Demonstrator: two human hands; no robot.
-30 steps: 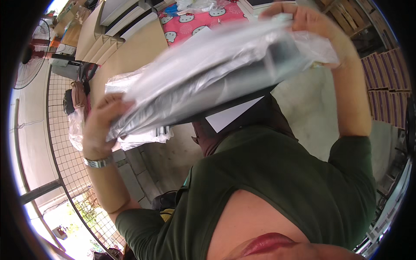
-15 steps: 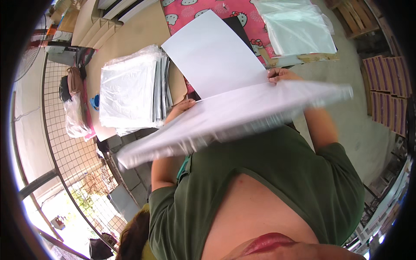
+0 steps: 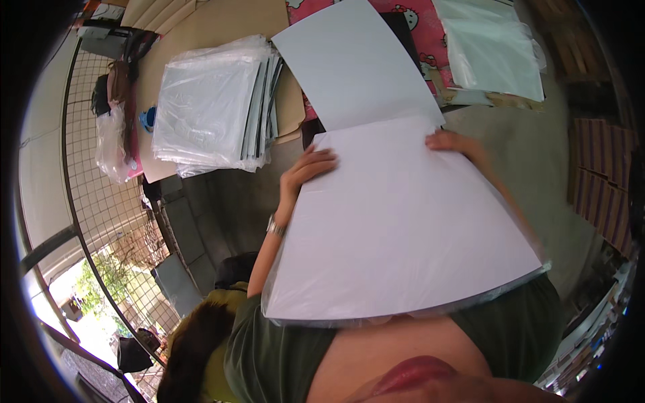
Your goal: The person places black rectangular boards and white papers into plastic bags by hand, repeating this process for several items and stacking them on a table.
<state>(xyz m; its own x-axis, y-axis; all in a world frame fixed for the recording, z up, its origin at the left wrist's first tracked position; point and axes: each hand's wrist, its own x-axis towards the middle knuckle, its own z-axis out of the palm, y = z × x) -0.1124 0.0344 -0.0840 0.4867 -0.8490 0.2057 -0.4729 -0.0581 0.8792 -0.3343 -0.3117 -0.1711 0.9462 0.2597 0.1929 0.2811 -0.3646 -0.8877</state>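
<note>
Fingers of my left hand (image 3: pixel 310 168) curl over the top left edge of a large white board in a clear sleeve (image 3: pixel 403 221), while my right hand (image 3: pixel 457 142) grips its top right edge. I count one board in hand, resting across my lap, one grey sheet (image 3: pixel 353 64) beyond it, and one stack of sleeved boards (image 3: pixel 211 104) on the table (image 3: pixel 201 30). Both forearms reach forward.
</note>
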